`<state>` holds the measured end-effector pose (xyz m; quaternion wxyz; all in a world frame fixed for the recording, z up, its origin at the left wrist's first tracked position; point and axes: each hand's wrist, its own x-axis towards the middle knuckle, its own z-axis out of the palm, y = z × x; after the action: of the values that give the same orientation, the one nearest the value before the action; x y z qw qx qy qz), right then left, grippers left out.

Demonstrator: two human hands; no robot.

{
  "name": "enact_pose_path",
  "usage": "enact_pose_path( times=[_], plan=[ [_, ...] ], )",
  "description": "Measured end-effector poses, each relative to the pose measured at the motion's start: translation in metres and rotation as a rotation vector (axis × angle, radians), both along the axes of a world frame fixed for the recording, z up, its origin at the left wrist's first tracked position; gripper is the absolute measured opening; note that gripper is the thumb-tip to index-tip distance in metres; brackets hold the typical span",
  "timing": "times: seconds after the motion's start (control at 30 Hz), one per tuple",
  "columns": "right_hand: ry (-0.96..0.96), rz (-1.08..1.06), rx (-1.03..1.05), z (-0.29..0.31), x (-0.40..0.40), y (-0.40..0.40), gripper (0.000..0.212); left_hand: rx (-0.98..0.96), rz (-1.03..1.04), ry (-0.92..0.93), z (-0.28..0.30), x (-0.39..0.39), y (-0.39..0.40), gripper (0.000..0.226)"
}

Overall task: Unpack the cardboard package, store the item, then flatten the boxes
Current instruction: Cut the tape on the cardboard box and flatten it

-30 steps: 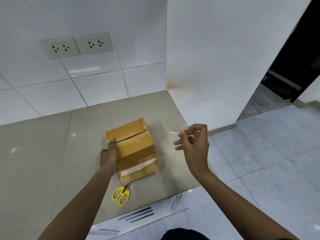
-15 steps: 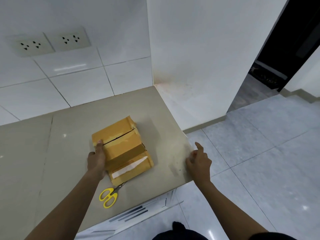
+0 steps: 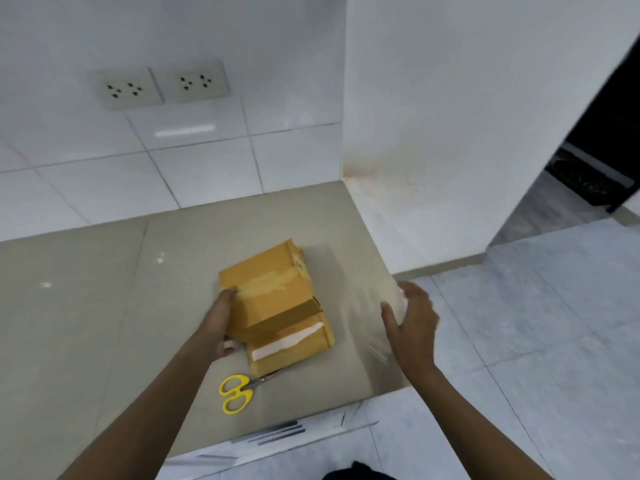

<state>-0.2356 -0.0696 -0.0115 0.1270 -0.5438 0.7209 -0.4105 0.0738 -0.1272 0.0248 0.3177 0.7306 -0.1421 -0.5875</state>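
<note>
Cardboard package (image 3: 277, 308) flat on the beige worktop (image 3: 104, 306), tape-marked top flaps still closed, a white strip across its near face. Left hand (image 3: 221, 323) pressed against the package's left side, thumb up at the top edge and fingers curled around the near corner in a light steadying grip. Right hand (image 3: 410, 323) well to the package's right by the worktop's edge, fingers spread wide and holding nothing, apart from the box; yellow-handled scissors (image 3: 242, 391) just in front of the package, blade tips reaching under its near edge.
</note>
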Motion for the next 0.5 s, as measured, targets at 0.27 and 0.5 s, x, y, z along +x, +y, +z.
enact_pose_path(
  times=[0.27,0.5],
  plan=[
    [-0.399,0.294,0.223,0.045,0.076,-0.055,0.013,-0.109,-0.354,0.241,0.019,0.013,0.016,0.07],
    [-0.238,0.446,0.56,0.051,0.089,-0.081,0.081,-0.333,-0.6,0.012,0.019,0.006,0.036,0.121]
  ],
)
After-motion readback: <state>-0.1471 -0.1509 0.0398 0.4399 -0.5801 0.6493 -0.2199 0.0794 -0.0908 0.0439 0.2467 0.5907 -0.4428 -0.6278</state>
